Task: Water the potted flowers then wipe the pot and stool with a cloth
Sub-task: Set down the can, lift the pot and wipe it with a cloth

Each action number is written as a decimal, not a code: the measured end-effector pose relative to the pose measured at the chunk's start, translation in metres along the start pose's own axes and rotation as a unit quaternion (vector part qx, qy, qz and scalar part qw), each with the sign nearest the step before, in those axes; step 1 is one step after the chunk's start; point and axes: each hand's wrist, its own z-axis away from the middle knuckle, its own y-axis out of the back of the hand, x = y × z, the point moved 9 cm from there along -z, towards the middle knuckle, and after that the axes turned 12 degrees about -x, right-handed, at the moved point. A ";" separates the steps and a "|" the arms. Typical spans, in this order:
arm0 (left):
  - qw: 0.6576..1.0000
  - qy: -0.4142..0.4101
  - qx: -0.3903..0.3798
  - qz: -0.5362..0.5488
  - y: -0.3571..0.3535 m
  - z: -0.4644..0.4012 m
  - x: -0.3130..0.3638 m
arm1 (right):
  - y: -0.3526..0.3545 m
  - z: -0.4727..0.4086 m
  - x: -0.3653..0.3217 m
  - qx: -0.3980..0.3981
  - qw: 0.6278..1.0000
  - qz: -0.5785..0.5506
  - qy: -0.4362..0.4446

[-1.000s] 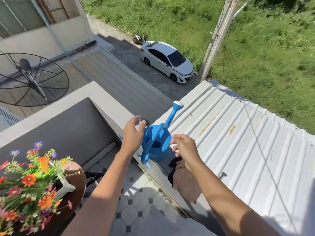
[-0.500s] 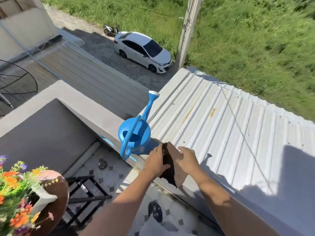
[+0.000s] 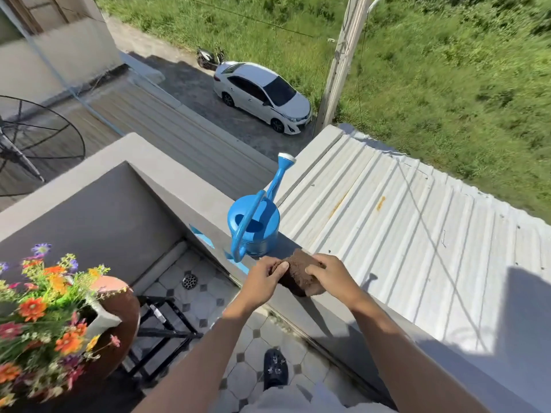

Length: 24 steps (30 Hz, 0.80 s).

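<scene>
Two hands meet over the grey parapet ledge (image 3: 190, 186), both closed on a brown cloth (image 3: 299, 274). Left hand (image 3: 262, 280) pinches the cloth's near-left edge with curled fingers; right hand (image 3: 331, 274) grips the far-right side, fingers folded over the top. Cloth bunched into a lump, its underside at or just above the ledge; contact hard to judge from this angle.

Blue watering can (image 3: 253, 228) stands upright on the same ledge, just beyond the cloth, spout (image 3: 280, 174) angled up and away, handle arching toward the viewer. Nothing touching it.

Potted flowers (image 3: 44, 308) at lower left, well apart from the hands: orange, pink, purple and yellow blooms in a white pot (image 3: 103, 318), which sits on a round reddish-brown stool top (image 3: 122, 305). Black frame legs (image 3: 167, 326) show beneath it, over a tiled balcony floor (image 3: 196, 296) with a round drain (image 3: 190, 281).

One dark shoe (image 3: 275, 372) on the tiles below the forearms.

Beyond the ledge: corrugated metal roof (image 3: 402, 234) to the right, in sun with cable shadows across it. Down below, white car (image 3: 262, 95) parked by a concrete pole (image 3: 343, 61), a motorbike (image 3: 208, 56) behind it, grass (image 3: 462, 70) past that. Mesh satellite dish (image 3: 35, 144) at far left.
</scene>
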 end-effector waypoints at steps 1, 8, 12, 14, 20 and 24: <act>0.999 -0.003 0.008 0.035 0.011 0.014 0.004 | -0.010 0.004 -0.012 -0.032 0.999 -0.033 0.018; 0.982 -0.004 0.169 0.090 0.107 0.119 -0.004 | -0.119 0.030 -0.110 -0.179 0.978 0.024 0.104; 0.963 0.046 0.258 0.064 0.149 0.199 -0.032 | -0.186 0.046 -0.160 -0.209 0.961 0.133 0.124; 0.954 0.039 0.286 0.077 0.162 0.239 -0.046 | -0.218 0.059 -0.182 -0.203 0.948 0.188 0.159; 0.899 0.076 0.402 0.157 0.188 0.322 -0.091 | -0.286 0.072 -0.192 -0.180 0.965 0.132 0.141; 0.872 0.112 0.424 0.218 0.188 0.331 -0.113 | -0.301 0.057 -0.177 -0.118 0.988 0.050 0.082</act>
